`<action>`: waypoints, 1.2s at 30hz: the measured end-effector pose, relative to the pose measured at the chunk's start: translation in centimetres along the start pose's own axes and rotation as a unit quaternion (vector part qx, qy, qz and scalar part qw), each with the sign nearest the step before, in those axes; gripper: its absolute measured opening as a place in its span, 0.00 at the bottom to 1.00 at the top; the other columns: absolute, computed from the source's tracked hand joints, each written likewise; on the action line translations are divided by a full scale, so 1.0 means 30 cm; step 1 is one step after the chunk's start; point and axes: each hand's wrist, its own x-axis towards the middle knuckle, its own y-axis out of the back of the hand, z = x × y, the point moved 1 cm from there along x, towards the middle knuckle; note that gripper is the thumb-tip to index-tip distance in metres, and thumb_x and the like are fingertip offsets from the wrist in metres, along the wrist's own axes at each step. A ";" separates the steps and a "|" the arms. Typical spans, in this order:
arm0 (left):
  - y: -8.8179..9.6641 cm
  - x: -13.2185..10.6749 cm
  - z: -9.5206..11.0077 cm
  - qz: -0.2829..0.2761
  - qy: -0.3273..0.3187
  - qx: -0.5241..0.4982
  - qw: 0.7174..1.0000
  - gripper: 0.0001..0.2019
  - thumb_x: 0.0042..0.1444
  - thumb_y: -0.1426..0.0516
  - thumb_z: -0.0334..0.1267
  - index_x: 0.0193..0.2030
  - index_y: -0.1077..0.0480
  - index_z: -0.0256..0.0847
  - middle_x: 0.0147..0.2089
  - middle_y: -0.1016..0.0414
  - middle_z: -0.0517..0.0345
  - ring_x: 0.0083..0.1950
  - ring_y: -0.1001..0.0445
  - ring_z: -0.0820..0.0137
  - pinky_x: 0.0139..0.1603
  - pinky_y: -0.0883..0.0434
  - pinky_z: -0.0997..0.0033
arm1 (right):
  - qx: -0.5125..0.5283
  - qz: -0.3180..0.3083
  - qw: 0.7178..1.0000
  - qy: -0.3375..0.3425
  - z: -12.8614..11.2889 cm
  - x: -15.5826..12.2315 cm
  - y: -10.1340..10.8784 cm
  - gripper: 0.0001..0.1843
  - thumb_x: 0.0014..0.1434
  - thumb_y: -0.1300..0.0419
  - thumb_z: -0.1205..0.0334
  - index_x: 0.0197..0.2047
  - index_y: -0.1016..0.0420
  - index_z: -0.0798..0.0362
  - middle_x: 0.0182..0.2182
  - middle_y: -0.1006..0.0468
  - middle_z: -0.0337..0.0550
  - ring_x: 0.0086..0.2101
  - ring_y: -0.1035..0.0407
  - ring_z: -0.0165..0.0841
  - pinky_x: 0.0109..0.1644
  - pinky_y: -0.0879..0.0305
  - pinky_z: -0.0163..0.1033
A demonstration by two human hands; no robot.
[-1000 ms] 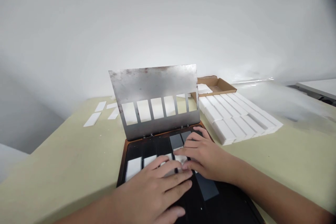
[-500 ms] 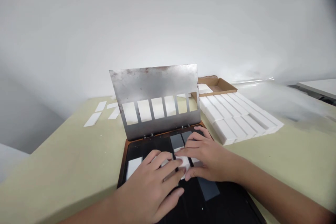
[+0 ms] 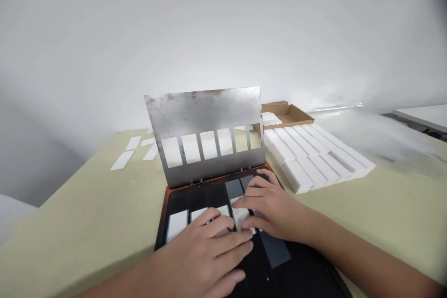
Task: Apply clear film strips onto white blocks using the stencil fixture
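A black hinged jig (image 3: 206, 200) lies in front of me, with white rectangular pieces in a row of its slots. My left hand (image 3: 213, 244) reaches over the row from the left, fingers stretched out, its fingertips at the lower edge of one white piece (image 3: 240, 215). Over the same piece, my right hand (image 3: 270, 200) has its thumb and index finger apart, touching the surface. Its other fingers are spread over the neighbouring slot, partly hiding the piece there. The metal lid (image 3: 206, 116) with rectangular windows stands raised behind the jig.
Several stacks of white pieces (image 3: 314, 158) stand to the right on the pale green table (image 3: 87, 209). A cardboard tray (image 3: 296, 115) with white pieces sits behind them. Loose white strips (image 3: 122, 160) lie at the left, and clear plastic sheeting (image 3: 370, 137) is at the far right.
My left hand's fingers have shifted slightly right and down, uncovering more white pieces in the row. My right thumb has moved up and left onto the white piece.
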 end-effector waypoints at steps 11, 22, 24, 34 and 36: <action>0.006 0.008 -0.006 -0.029 0.064 -0.003 0.998 0.19 0.72 0.43 0.40 0.66 0.29 0.39 0.58 0.18 0.54 0.49 0.27 0.60 0.53 0.36 0.56 | 0.006 0.005 1.000 0.005 -0.005 -0.003 0.005 0.12 0.75 0.44 0.63 0.55 0.20 0.44 0.42 0.17 0.37 0.50 0.34 0.37 0.72 0.61 0.56; -0.005 -0.004 -0.004 -0.032 0.083 -0.027 0.996 0.19 0.71 0.42 0.38 0.67 0.30 0.41 0.56 0.17 0.58 0.48 0.30 0.61 0.51 0.38 0.57 | -0.113 -0.001 0.992 -0.051 0.002 -0.013 -0.021 0.31 0.77 0.54 0.40 0.70 0.29 0.50 0.74 0.38 0.47 0.73 0.55 0.56 0.75 0.67 0.67; -0.007 -0.005 -0.004 -0.032 0.083 -0.022 0.996 0.20 0.71 0.42 0.39 0.67 0.30 0.42 0.55 0.17 0.56 0.48 0.29 0.60 0.51 0.38 0.57 | -0.106 0.000 0.993 -0.044 -0.003 -0.014 -0.017 0.28 0.77 0.53 0.41 0.66 0.26 0.48 0.74 0.38 0.45 0.73 0.57 0.54 0.75 0.69 0.67; 0.006 -0.004 -0.004 -0.045 0.074 0.000 0.996 0.18 0.70 0.41 0.39 0.64 0.28 0.40 0.60 0.22 0.54 0.49 0.30 0.61 0.52 0.36 0.57 | -0.022 0.084 0.996 -0.017 0.007 0.001 -0.039 0.16 0.72 0.39 0.61 0.62 0.27 0.44 0.45 0.17 0.39 0.56 0.33 0.41 0.73 0.64 0.56; 0.007 -0.007 -0.007 -0.034 0.082 0.014 0.996 0.16 0.69 0.40 0.40 0.61 0.26 0.41 0.54 0.23 0.51 0.48 0.30 0.59 0.50 0.36 0.57 | -0.027 0.096 0.995 -0.008 0.007 0.000 -0.040 0.18 0.72 0.38 0.63 0.63 0.27 0.44 0.44 0.18 0.38 0.53 0.33 0.40 0.72 0.62 0.55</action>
